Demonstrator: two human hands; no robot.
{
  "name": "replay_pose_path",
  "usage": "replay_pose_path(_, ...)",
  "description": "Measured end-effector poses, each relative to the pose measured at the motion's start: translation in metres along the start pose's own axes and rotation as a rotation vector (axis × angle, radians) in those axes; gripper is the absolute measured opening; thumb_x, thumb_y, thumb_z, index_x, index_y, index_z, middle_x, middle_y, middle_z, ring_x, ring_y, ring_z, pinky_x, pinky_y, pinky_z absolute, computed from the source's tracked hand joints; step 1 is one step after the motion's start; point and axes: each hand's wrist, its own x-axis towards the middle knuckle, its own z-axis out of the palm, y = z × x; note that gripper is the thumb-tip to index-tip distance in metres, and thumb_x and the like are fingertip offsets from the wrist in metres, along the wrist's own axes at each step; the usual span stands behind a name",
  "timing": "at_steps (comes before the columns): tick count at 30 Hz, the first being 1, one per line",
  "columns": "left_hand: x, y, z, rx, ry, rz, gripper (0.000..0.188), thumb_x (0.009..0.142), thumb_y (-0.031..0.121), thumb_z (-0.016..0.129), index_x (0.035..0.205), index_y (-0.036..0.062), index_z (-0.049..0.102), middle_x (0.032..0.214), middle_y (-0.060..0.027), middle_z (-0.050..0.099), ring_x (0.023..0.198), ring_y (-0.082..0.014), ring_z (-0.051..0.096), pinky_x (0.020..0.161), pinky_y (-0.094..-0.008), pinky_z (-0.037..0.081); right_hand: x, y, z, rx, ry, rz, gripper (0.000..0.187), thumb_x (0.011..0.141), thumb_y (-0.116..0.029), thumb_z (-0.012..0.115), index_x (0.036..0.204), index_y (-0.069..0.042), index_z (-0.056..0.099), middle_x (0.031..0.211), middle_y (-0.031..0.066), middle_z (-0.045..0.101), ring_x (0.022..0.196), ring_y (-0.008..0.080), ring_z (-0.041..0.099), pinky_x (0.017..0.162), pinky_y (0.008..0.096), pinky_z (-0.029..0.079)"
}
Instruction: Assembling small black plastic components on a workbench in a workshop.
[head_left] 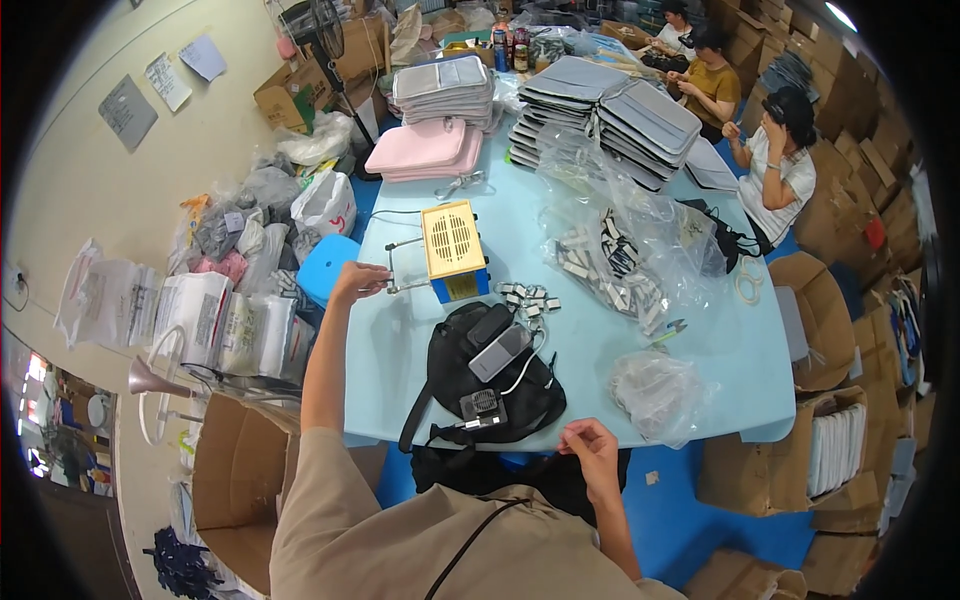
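My left hand (pixel 357 279) reaches out to the wire frame (pixel 400 268) on the left side of a small yellow and blue machine (pixel 454 250) and grips it. My right hand (pixel 590 447) is at the table's near edge, fingers pinched together near the black bag's strap; whether it holds anything I cannot tell. The black bag (pixel 480 385) lies in front of me with a grey power bank (pixel 499 352), a white cable and a small black fan (pixel 483 408) on top. Several small grey and white tags (pixel 527 297) lie beside the machine.
The light blue table (pixel 400 350) carries clear plastic bags of parts (pixel 620 260), a crumpled bag (pixel 655 392), stacks of pink sleeves (pixel 425 150) and grey sleeves (pixel 610 115). Three people sit at the far right. Cardboard boxes (pixel 240 480) and bagged goods line the left; a blue stool (pixel 327 268) stands nearby.
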Motion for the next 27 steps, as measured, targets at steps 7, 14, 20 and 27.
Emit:
replay_pose_path(7,-0.001,0.001,0.003,-0.004,0.031,-0.005,0.027,0.085,0.008,0.081,0.111,0.0006,0.074,0.089,-0.0064,0.077,0.076,-0.0137,0.073,0.07,-0.0247,0.057,0.001,0.005,-0.002,0.004,-0.007,-0.016,0.005,0.097,-0.004,0.068,0.1,-0.002,0.065,0.092,0.0041,0.068,0.08,0.0127,0.067,0.073,0.0258,0.055)
replay_pose_path(14,0.003,-0.004,-0.002,-0.024,0.016,-0.005,0.027,0.084,0.007,0.082,0.109,0.0001,0.074,0.087,-0.0066,0.077,0.073,-0.0129,0.072,0.069,-0.0247,0.057,0.0,0.003,0.001,0.009,-0.008,-0.01,0.006,0.097,-0.004,0.069,0.1,-0.002,0.065,0.091,0.0038,0.068,0.08,0.0126,0.067,0.073,0.026,0.055)
replay_pose_path(20,-0.025,0.003,-0.009,0.121,0.247,0.157,0.029,0.083,0.01,0.083,0.108,-0.0016,0.074,0.088,-0.0094,0.076,0.075,-0.0139,0.074,0.067,-0.0236,0.058,0.001,0.003,0.003,-0.002,-0.017,-0.009,0.006,0.097,-0.006,0.069,0.1,-0.003,0.065,0.09,0.0037,0.068,0.08,0.0129,0.067,0.073,0.0266,0.055)
replay_pose_path(27,-0.151,0.044,0.041,-0.374,0.062,0.447,0.034,0.089,0.01,0.08,0.118,-0.0026,0.067,0.098,-0.0117,0.076,0.088,-0.0171,0.074,0.079,-0.0253,0.059,0.001,0.011,0.003,0.003,-0.021,-0.006,0.006,0.097,-0.005,0.069,0.1,-0.002,0.066,0.09,0.004,0.068,0.079,0.0132,0.067,0.071,0.0261,0.054)
